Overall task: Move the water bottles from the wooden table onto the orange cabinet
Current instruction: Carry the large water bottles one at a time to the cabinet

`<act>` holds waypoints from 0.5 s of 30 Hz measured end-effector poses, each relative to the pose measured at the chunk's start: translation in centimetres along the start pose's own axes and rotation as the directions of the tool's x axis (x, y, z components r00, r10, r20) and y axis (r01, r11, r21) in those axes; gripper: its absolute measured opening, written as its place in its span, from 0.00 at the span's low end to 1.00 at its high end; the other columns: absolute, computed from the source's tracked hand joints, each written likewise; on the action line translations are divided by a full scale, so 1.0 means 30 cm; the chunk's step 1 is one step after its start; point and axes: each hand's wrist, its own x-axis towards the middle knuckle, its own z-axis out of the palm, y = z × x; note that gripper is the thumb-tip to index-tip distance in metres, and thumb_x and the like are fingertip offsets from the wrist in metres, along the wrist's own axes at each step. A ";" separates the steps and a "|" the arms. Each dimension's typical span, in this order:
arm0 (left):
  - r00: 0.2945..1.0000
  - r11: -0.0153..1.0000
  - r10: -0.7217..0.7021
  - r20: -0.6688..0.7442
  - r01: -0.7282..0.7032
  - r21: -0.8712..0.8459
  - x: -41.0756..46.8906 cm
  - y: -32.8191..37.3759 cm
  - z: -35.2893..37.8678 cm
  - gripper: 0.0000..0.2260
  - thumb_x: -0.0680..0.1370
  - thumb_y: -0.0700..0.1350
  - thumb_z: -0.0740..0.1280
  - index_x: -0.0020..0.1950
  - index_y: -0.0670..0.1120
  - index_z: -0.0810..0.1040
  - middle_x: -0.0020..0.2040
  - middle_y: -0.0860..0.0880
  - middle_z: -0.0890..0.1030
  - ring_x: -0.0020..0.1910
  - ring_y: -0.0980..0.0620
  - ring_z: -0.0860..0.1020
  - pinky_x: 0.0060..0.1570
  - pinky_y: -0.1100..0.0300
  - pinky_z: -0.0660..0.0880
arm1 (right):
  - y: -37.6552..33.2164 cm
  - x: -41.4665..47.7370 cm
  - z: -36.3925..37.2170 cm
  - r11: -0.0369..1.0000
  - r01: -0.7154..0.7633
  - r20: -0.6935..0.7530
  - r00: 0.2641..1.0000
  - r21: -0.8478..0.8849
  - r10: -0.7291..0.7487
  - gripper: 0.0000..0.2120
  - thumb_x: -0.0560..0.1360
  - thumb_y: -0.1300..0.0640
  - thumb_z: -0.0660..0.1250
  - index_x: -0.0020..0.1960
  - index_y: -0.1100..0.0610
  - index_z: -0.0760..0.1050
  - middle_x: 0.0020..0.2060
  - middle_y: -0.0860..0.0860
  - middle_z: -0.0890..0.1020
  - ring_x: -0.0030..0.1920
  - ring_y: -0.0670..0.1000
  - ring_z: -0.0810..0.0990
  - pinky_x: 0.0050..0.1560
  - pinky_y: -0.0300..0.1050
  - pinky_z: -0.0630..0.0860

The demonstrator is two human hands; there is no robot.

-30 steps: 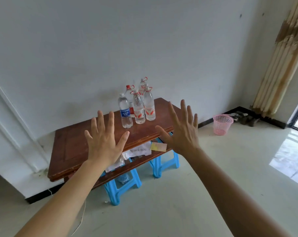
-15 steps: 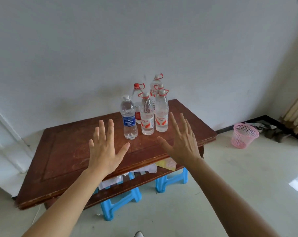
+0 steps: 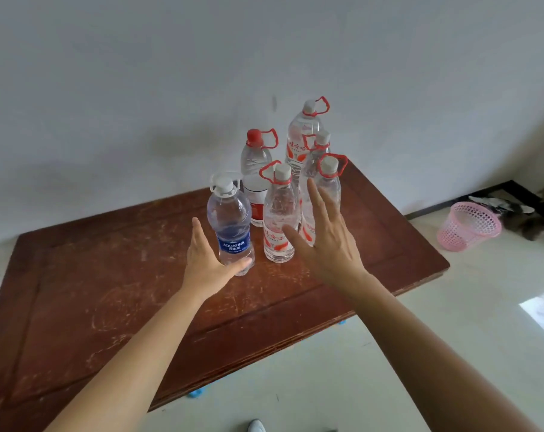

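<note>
Standing upright toward the far edge of the wooden table (image 3: 108, 291), six water bottles (image 3: 278, 213), left hand (image 3: 206, 266) with straight fingers beside the blue-label bottle (image 3: 231, 222), thumb across its base, right hand (image 3: 325, 244) spread, holding nothing.

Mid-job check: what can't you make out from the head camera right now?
- Orange cabinet: outside the head view.
- Rear bottles: overlap each other, right hand covers some; count unsure.
- Left hand: palm faces away, so grip on blue-label bottle unclear.
- Table: near left corner cut by edge.

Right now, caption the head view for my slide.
Left hand at the blue-labelled bottle, right hand open among red-ringed bottles on the wooden table.
</note>
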 end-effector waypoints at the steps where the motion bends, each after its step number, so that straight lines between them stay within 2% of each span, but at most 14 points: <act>1: 1.000 0.999 -0.009 0.016 0.009 -0.041 0.036 -0.007 0.028 0.62 0.63 0.64 0.79 0.81 0.55 0.37 0.82 0.49 0.52 0.80 0.44 0.57 0.75 0.43 0.60 | 0.021 0.025 0.021 1.000 0.010 0.006 1.000 0.011 -0.011 0.39 0.80 0.31 0.56 0.81 0.37 0.37 0.83 0.45 0.47 0.81 0.55 0.58 0.65 0.64 0.76; 2: 1.000 0.996 0.005 0.027 -0.003 -0.088 0.058 -0.007 0.035 0.61 0.63 0.62 0.81 0.81 0.54 0.40 0.81 0.51 0.58 0.78 0.47 0.62 0.74 0.47 0.63 | 0.026 0.040 0.031 0.999 0.025 0.009 1.000 0.020 -0.026 0.39 0.80 0.33 0.58 0.81 0.38 0.38 0.83 0.46 0.48 0.81 0.54 0.58 0.65 0.64 0.76; 4: 1.000 0.981 -0.001 0.016 0.004 -0.192 0.101 -0.021 0.082 0.54 0.64 0.54 0.83 0.80 0.54 0.51 0.70 0.58 0.70 0.66 0.58 0.72 0.64 0.63 0.69 | 0.061 0.086 0.059 0.998 0.047 0.040 0.998 0.052 -0.049 0.39 0.81 0.35 0.60 0.82 0.39 0.40 0.83 0.46 0.50 0.81 0.54 0.58 0.66 0.63 0.76; 5: 1.000 0.975 -0.008 0.007 0.009 -0.222 0.110 -0.022 0.097 0.51 0.64 0.52 0.84 0.78 0.54 0.56 0.64 0.62 0.72 0.60 0.63 0.74 0.59 0.69 0.69 | 0.069 0.100 0.066 0.995 0.065 0.041 0.997 0.069 -0.068 0.39 0.81 0.36 0.61 0.82 0.40 0.41 0.83 0.47 0.50 0.81 0.54 0.57 0.67 0.63 0.75; 6: 0.999 0.967 -0.038 0.000 0.037 -0.253 0.119 -0.026 0.116 0.48 0.63 0.51 0.84 0.76 0.54 0.60 0.61 0.64 0.73 0.56 0.66 0.75 0.56 0.70 0.70 | 0.082 0.118 0.072 0.993 0.077 0.058 0.995 0.094 -0.082 0.39 0.81 0.37 0.61 0.82 0.41 0.42 0.83 0.47 0.51 0.81 0.54 0.57 0.68 0.63 0.74; 7: 0.996 0.959 -0.081 -0.024 0.071 -0.276 0.132 -0.028 0.138 0.46 0.62 0.53 0.84 0.73 0.55 0.64 0.60 0.64 0.75 0.56 0.66 0.76 0.58 0.67 0.73 | 0.096 0.139 0.071 0.989 0.088 0.074 0.992 0.120 -0.097 0.39 0.81 0.37 0.61 0.82 0.41 0.42 0.83 0.48 0.52 0.81 0.53 0.56 0.68 0.63 0.73; 10: 0.977 0.938 -0.182 -0.110 0.139 -0.318 0.167 -0.031 0.181 0.43 0.57 0.60 0.84 0.68 0.53 0.71 0.58 0.57 0.81 0.57 0.57 0.80 0.61 0.50 0.79 | 0.097 0.219 0.068 0.970 0.162 0.064 0.982 0.178 -0.176 0.38 0.80 0.35 0.60 0.82 0.40 0.42 0.82 0.50 0.54 0.80 0.54 0.60 0.67 0.60 0.73; 12: 0.961 0.941 -0.223 -0.165 0.168 -0.294 0.185 -0.023 0.207 0.40 0.58 0.58 0.84 0.66 0.51 0.74 0.56 0.55 0.82 0.55 0.54 0.81 0.60 0.48 0.79 | 0.082 0.270 0.071 0.955 0.201 0.038 0.976 0.219 -0.214 0.39 0.79 0.33 0.60 0.82 0.42 0.46 0.81 0.52 0.57 0.78 0.56 0.63 0.64 0.60 0.75; 15: 0.955 0.957 -0.228 -0.189 0.185 -0.222 0.146 0.013 0.217 0.31 0.63 0.56 0.83 0.61 0.51 0.77 0.52 0.54 0.84 0.53 0.52 0.83 0.54 0.54 0.79 | 0.034 0.301 0.095 0.957 0.224 0.041 0.971 0.183 -0.235 0.42 0.75 0.28 0.61 0.82 0.43 0.51 0.79 0.55 0.60 0.76 0.61 0.62 0.66 0.63 0.73</act>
